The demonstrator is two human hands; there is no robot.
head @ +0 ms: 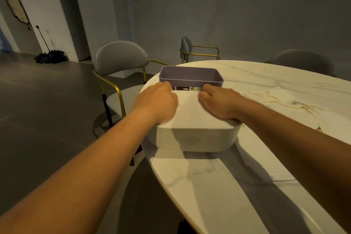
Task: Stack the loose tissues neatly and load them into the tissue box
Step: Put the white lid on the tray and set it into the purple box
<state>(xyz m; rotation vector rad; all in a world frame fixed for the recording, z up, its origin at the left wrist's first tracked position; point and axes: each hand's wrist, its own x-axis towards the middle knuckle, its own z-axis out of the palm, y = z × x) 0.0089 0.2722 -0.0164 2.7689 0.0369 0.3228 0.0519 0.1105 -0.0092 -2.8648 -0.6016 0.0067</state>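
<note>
Head: left hand (157,103), right hand (218,103) (fingers curled) grip tissue box (195,140).

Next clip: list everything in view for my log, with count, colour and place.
white box: one, white, near table edge, under both hands
purple box: one, lavender-grey, open-topped, just behind the white box
loose tissues: spread pile, white, on table right of the boxes
table: one, white marbled
chairs: three, grey with gold frames, around the table
umbrella: one, dark, floor far left
left hand and right hand: atop the white box, fingers curled over its far edge
</note>
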